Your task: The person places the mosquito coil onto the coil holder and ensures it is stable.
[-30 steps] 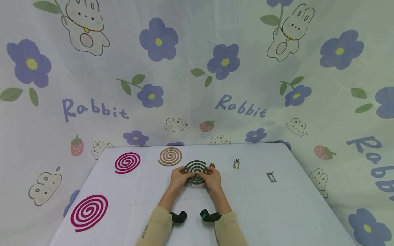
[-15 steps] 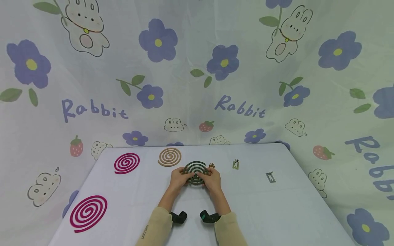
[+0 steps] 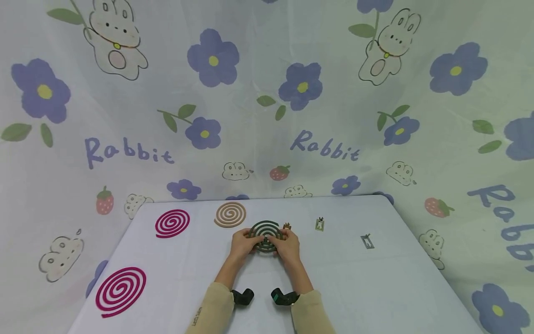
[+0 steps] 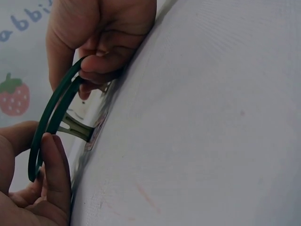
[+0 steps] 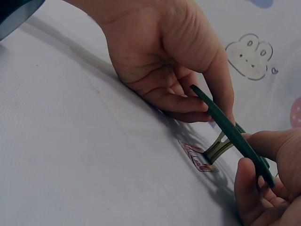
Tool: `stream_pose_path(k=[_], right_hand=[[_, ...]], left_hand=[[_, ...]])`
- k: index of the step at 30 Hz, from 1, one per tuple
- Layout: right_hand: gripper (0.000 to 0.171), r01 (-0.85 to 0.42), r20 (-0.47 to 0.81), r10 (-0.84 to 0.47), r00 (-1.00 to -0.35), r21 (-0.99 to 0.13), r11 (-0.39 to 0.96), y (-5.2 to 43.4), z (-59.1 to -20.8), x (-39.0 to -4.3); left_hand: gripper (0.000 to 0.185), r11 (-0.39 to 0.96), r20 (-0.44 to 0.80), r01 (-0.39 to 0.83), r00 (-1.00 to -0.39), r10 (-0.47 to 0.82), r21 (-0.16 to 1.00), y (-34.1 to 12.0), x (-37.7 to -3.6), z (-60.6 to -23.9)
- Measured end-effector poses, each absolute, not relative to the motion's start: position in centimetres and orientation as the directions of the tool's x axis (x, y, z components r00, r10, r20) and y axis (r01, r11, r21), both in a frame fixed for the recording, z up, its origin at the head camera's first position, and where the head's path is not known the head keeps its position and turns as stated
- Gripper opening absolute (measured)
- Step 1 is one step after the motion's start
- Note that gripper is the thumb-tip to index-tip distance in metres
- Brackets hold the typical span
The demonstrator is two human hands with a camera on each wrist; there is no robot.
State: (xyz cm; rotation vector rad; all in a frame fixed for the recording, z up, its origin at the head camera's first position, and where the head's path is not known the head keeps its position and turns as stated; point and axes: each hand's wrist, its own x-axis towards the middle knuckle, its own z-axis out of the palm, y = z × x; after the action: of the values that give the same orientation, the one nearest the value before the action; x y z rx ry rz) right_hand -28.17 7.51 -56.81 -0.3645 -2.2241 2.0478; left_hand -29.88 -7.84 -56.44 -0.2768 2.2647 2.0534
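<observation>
Between both hands is a dark green mosquito coil [image 3: 265, 221]. My left hand [image 3: 240, 242] pinches its left side, thumb on top near the centre. From the right, my right hand [image 3: 289, 246] pinches the opposite side, also with the thumb on top. Under the coil, in the right wrist view, a metal coil stand [image 5: 217, 147] has a raised prong and a flat patterned base on the table. Whether the prong's tip is in the coil's centre is hidden. Just behind my right fingers lies a small brown piece [image 3: 287, 226], partly covered.
On the white table [image 3: 375, 297], two magenta coils, one farther back [image 3: 172, 223] and one nearer [image 3: 121, 291], lie left. A tan coil [image 3: 230, 214] lies behind my left hand. To the right are small gold [image 3: 317, 228] and silver [image 3: 368, 247] metal stands. A patterned curtain [image 3: 258, 125] hangs behind.
Both hands keep their grip on the green coil with hardly any movement. The head view has shifted very slightly.
</observation>
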Motion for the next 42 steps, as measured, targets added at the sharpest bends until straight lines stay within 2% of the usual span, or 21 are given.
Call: stream_pose_path(k=[21, 34, 42], right_hand=[[0.054, 0.081, -0.052, 0.177, -0.983, -0.983, 0.165, 7.0, -56.3, -27.2], [0.056, 0.072, -0.024, 0.17, -0.985, -0.956, 0.285, 6.9, -56.2, -26.4], [0.058, 0.071, -0.018, 0.175, -0.984, -0.951, 0.301, 7.0, -56.4, -26.5]], left_hand=[[0.054, 0.032, -0.227, -0.228, -0.973, -0.04, 0.973, -9.4, -28.8, -56.1], [0.056, 0.059, -0.217, -0.217, -0.976, 0.003, 0.974, -9.9, -27.9, -55.9], [0.057, 0.058, -0.217, -0.217, -0.976, 0.002, 0.975, -10.1, -27.9, -56.0]])
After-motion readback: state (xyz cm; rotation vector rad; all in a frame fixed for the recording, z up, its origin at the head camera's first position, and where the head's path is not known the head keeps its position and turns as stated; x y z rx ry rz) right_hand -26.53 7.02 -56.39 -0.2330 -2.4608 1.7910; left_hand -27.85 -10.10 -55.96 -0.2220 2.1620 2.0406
